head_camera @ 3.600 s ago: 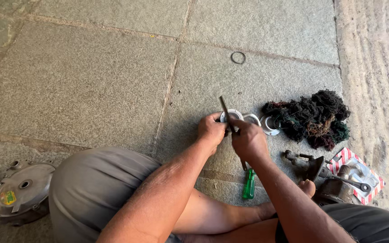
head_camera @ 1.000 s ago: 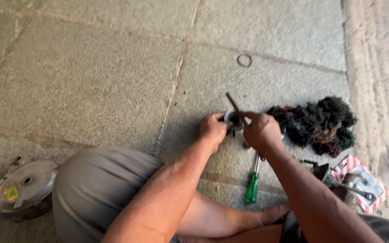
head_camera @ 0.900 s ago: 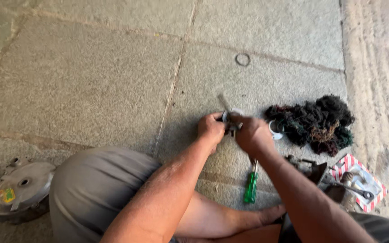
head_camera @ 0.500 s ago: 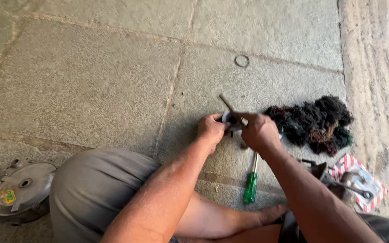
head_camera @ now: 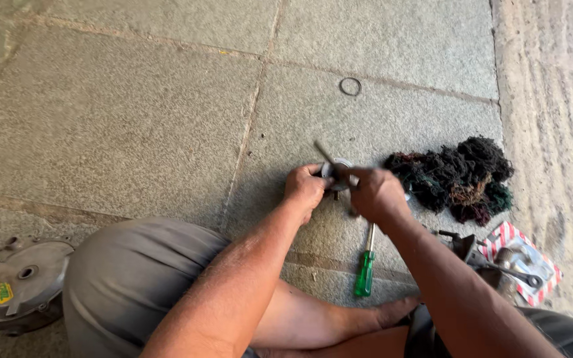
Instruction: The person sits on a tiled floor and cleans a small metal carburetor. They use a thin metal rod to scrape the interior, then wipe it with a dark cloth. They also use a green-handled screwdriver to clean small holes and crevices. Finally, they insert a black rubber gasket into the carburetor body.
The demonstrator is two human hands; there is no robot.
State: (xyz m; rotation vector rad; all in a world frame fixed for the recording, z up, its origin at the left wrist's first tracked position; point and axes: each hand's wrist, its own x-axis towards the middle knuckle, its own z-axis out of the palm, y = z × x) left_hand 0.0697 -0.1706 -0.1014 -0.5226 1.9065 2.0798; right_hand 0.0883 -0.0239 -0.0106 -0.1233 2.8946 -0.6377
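Both hands meet over the stone floor (head_camera: 167, 126), w/ a small round metal part (head_camera: 337, 174) between them. Left hand (head_camera: 305, 189): fingers curled shut on the part's left edge, steadying it just above the floor. Right hand (head_camera: 376, 193): closed in a fist around a thin metal rod (head_camera: 325, 152), whose free tip slants up and to the left past the part; exact finger grip is hidden by the knuckles. Vs. approx. half a second earlier: hands and part sit at nearly the same spot, rod tilt changed only slightly, so the work on the part goes on in place w/o a regrasp. Pose: both forearms reach forward from bent knees, wrists close together, elbows apart. Nearby: green-handled screwdriver (head_camera: 365, 272) lies on the floor just below the right hand, dark tangled waste-thread wad (head_camera: 455, 176) to the right, loose ring (head_camera: 350, 86) well ahead, round metal cover (head_camera: 18, 282) by the left knee.
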